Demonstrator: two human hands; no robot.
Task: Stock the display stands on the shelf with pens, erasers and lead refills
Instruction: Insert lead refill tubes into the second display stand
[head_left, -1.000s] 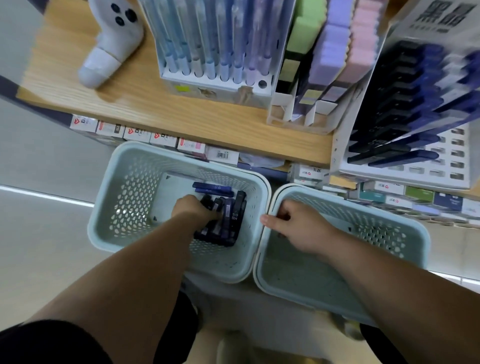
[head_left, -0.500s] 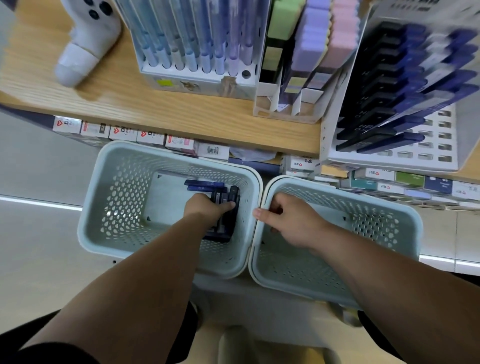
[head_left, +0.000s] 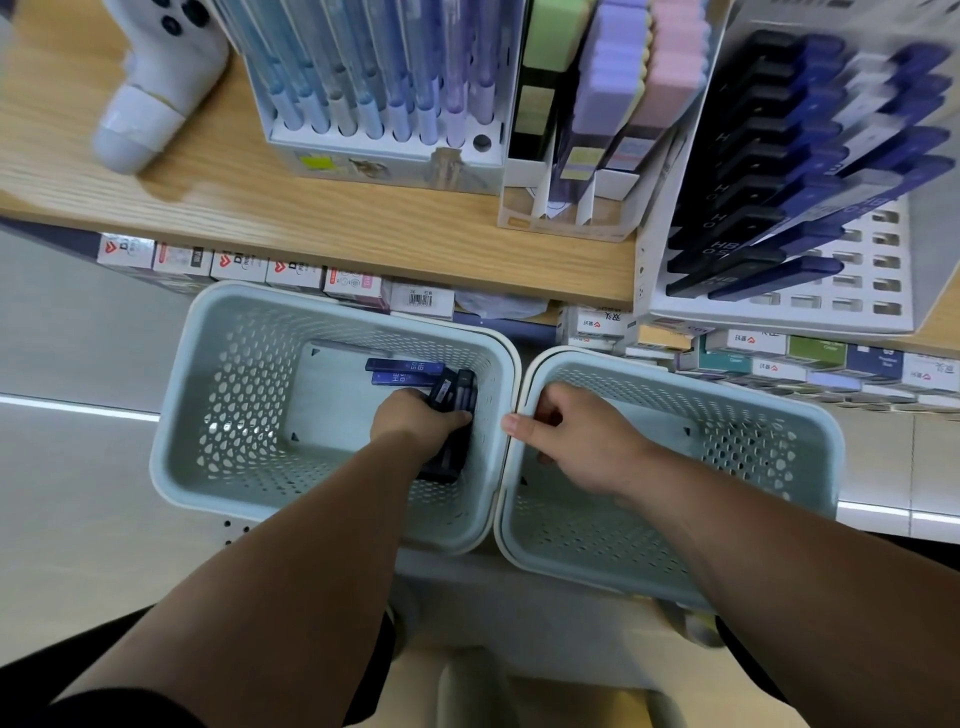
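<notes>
My left hand (head_left: 415, 423) reaches into the left pale blue basket (head_left: 208, 395) and grips a bundle of dark lead refill cases (head_left: 454, 397). Two more blue refill cases (head_left: 402, 371) lie on the basket floor just beyond it. My right hand (head_left: 576, 441) holds the near-left rim of the right basket (head_left: 779, 441), thumb over the edge. On the wooden shelf (head_left: 311, 218) above stand a pen stand (head_left: 374, 78) with blue and purple pens, an eraser stand (head_left: 597, 104) with green, purple and pink erasers, and a lead refill stand (head_left: 800, 171), partly filled.
A white handheld controller (head_left: 156, 78) lies at the shelf's left. Boxed stock (head_left: 291, 270) lines the lower shelf behind the baskets. Both baskets sit side by side on a low white surface (head_left: 519, 597). Pale floor (head_left: 67, 493) lies to the left.
My left hand has closed around the refill cases and gathered them toward the basket's right wall. My right hand has stayed on the right basket's rim. The view has tilted slightly.
</notes>
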